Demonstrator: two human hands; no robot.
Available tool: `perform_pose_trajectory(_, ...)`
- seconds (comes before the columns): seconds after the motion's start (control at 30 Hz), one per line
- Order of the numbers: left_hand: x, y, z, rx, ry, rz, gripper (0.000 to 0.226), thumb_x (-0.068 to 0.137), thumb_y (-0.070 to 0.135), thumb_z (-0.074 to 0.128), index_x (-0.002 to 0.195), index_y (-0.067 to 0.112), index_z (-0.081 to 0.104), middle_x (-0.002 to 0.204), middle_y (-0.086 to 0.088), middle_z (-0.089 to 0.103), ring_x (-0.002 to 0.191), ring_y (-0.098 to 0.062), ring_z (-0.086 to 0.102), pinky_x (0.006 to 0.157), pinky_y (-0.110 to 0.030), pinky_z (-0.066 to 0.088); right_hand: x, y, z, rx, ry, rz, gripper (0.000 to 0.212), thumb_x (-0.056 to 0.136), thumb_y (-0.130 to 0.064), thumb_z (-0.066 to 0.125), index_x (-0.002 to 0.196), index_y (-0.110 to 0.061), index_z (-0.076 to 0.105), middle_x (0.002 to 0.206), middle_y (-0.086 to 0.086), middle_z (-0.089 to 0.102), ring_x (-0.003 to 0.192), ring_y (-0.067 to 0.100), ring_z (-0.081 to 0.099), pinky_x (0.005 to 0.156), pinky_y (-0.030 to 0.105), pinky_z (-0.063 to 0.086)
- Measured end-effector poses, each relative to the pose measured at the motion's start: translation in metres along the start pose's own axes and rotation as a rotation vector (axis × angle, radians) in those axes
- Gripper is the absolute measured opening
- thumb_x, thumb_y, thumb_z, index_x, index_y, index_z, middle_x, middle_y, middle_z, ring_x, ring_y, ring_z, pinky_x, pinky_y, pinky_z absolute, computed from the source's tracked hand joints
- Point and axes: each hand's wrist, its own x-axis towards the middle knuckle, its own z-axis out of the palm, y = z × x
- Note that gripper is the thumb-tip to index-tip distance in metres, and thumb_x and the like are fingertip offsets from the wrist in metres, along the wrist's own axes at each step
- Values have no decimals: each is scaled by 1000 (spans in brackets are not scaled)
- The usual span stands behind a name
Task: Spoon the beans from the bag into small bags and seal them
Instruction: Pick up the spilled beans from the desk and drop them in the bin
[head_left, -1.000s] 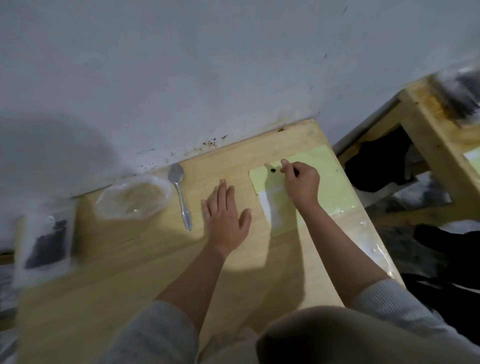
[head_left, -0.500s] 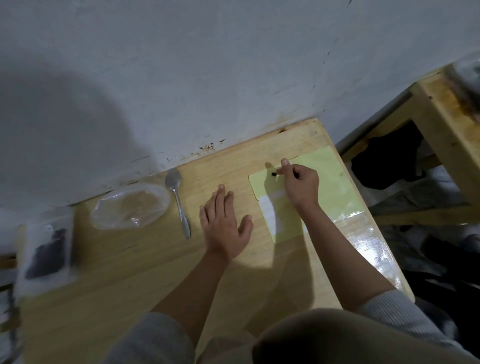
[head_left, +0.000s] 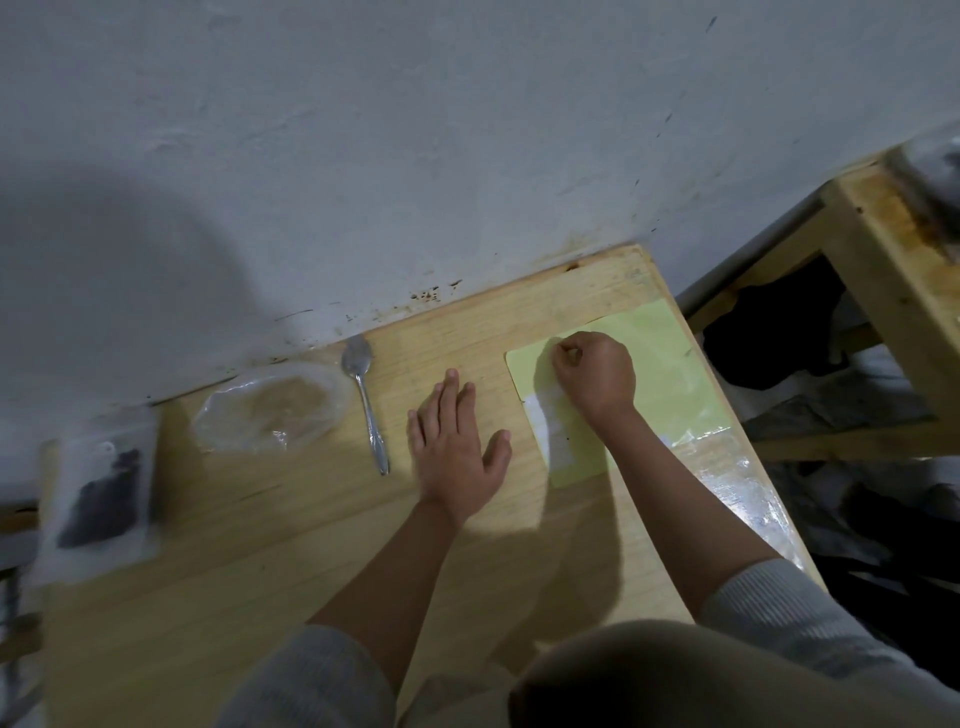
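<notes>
Head view: left hand (head_left: 452, 449) lies flat on the wooden table (head_left: 260, 561), fingers straight, holding nothing. Right hand (head_left: 597, 375) rests on the green mat (head_left: 670, 364), fingers curled under; whether it pinches anything, cannot tell. Spoon (head_left: 365, 400) lies just left of the left hand. Clear bag (head_left: 270, 405) beside the spoon. Bean bag (head_left: 101, 493), blurred, at the table's left edge.

Pale wooden table (head_left: 291, 561) against a scuffed grey wall (head_left: 415, 156), green mat (head_left: 670, 364) at its right end, wooden frame (head_left: 893, 291) beyond.
</notes>
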Motion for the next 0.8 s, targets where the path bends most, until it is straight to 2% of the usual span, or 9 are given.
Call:
perform_pose_trajectory(0.1, 1, -2, -1, -48, -13, 6, 71, 85, 56, 40, 142, 13, 36, 156, -3, 22, 142, -23, 19, 114, -51, 12, -3, -10, -4, 128, 41, 60, 17, 86, -18, 59, 85, -4, 67, 66, 1, 55, 65, 19, 52, 59, 24, 33)
perform_pose_trajectory(0.13, 2, -3, -3, -97, -18, 6, 72, 84, 57, 42, 141, 14, 37, 156, -1, 22, 142, -22, 19, 115, -50, 11, -5, -13, -5, 200, 35, 99, 14, 85, -18, 58, 78, -7, 63, 63, -1, 51, 62, 17, 48, 58, 25, 32)
perform_pose_trajectory(0.2, 3, -7, -11, -247, -2, 35, 66, 82, 53, 45, 134, 13, 47, 154, -2, 26, 140, -22, 21, 116, -50, 17, -13, -22, -5, 386, 8, 199, 25, 83, -14, 56, 60, -11, 46, 53, -3, 39, 53, 16, 37, 53, 26, 30)
perform_pose_trajectory(0.27, 0, -14, -25, -353, 94, 74, 51, 84, 43, 47, 120, 10, 59, 151, -5, 34, 138, -22, 26, 112, -47, 27, -24, -34, -2, 603, -16, 335, 37, 81, -11, 54, 54, -14, 28, 48, -3, 24, 48, 18, 23, 48, 26, 25)
perform_pose_trajectory(0.37, -13, -31, -48, -298, 341, 75, 34, 82, 27, 56, 110, 10, 64, 146, -12, 40, 132, -26, 36, 109, -46, 29, -44, -54, 7, 836, -117, 550, 35, 80, -11, 48, 55, -18, 26, 51, 0, 19, 43, 17, 15, 42, 22, 18)
perform_pose_trajectory(0.53, -29, -91, -83, -214, 639, -282, 41, 79, 25, 64, 117, 11, 60, 145, -25, 30, 129, -37, 31, 106, -50, 24, -83, -87, 24, 998, -265, 663, 22, 80, -11, 35, 61, -19, 29, 46, -6, 22, 36, 12, 15, 39, 16, 13)
perform_pose_trajectory(0.63, -30, -136, -98, -229, 631, -411, 41, 80, 28, 65, 119, 17, 60, 148, -25, 24, 134, -39, 24, 108, -47, 19, -104, -105, 33, 1045, -267, 651, 25, 85, -13, 37, 61, -18, 32, 51, -3, 25, 36, 11, 17, 39, 17, 13)
perform_pose_trajectory(0.7, -27, -155, -107, -300, 526, -457, 39, 84, 29, 65, 121, 19, 61, 151, -23, 19, 140, -38, 19, 110, -44, 18, -118, -114, 37, 1110, -273, 629, 25, 87, -13, 37, 62, -16, 37, 53, -1, 32, 36, 11, 21, 38, 18, 16)
perform_pose_trajectory(0.8, -21, -176, -116, -406, 351, -479, 39, 89, 30, 61, 126, 19, 58, 152, -13, 24, 140, -30, 23, 107, -40, 30, -136, -123, 43, 1241, -289, 600, 24, 88, -13, 34, 66, -12, 44, 59, 2, 41, 37, 12, 27, 37, 19, 20)
